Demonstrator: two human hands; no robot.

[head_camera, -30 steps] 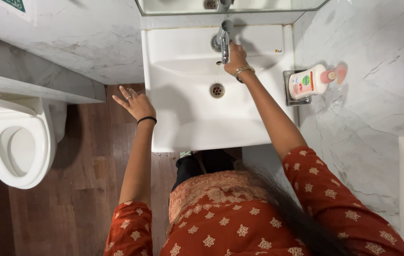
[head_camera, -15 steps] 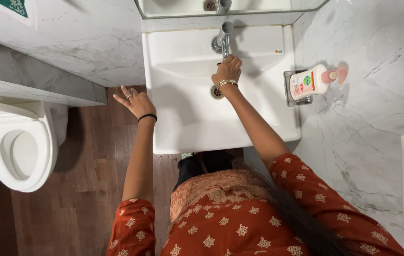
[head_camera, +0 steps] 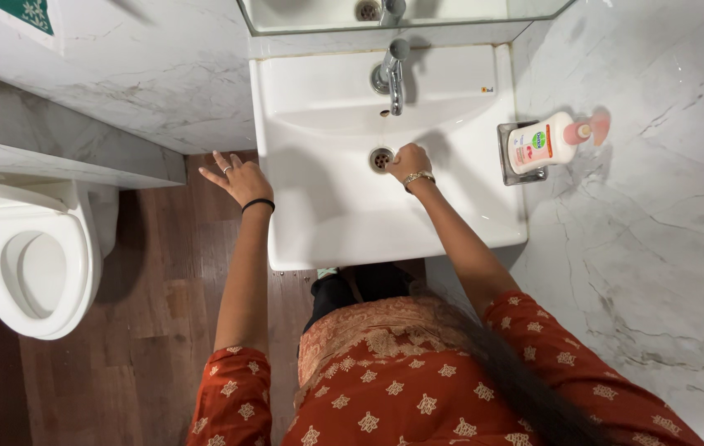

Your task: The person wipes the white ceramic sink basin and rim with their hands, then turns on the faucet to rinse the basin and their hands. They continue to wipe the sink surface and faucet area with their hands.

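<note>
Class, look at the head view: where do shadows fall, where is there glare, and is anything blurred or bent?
Head view: sharp throughout; soft shadow right of the right hand in the sink; pink-tinted shadow beside the soap bottle; mild sheen on the marble wall; straight edges bow slightly towards the frame's borders.

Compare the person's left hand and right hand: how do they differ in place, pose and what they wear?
The left hand hangs beside the sink, over the wooden floor, touching nothing; the right hand is inside the basin, next to the drain. The left hand's fingers are spread open; the right hand's are curled. The left wears a ring and a black wristband; the right wears a gold bracelet. Neither holds anything.
</note>
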